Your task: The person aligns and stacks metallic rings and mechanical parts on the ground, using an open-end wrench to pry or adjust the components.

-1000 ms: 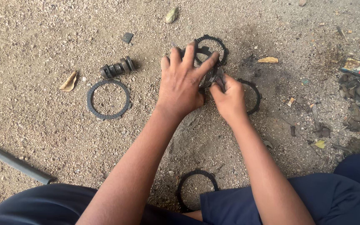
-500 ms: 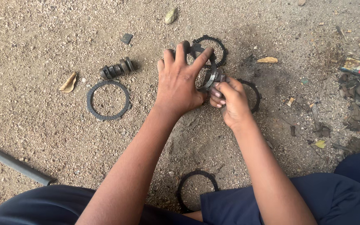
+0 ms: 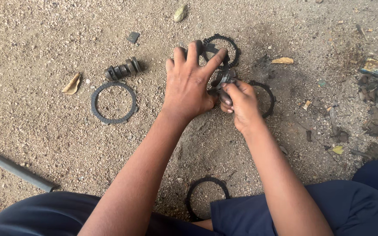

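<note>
Right hand (image 3: 240, 104) shifted lower, both grips on one metal part (image 3: 222, 81), left hand (image 3: 191, 83), four toothed rings (image 3: 113, 102)

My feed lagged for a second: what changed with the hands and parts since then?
The left hand and right hand shifted slightly, fingers regripping the small dark metal part between them. The ring, ridged cylinder and pipe stayed put.

Single head-worn view, aimed steeply down from above the seated person's lap. The gravel ground (image 3: 44, 35) fills the frame at arm's length. Both forearms enter from the bottom edge; the dark blue trousers (image 3: 355, 205) are cut off along the lower border.
</note>
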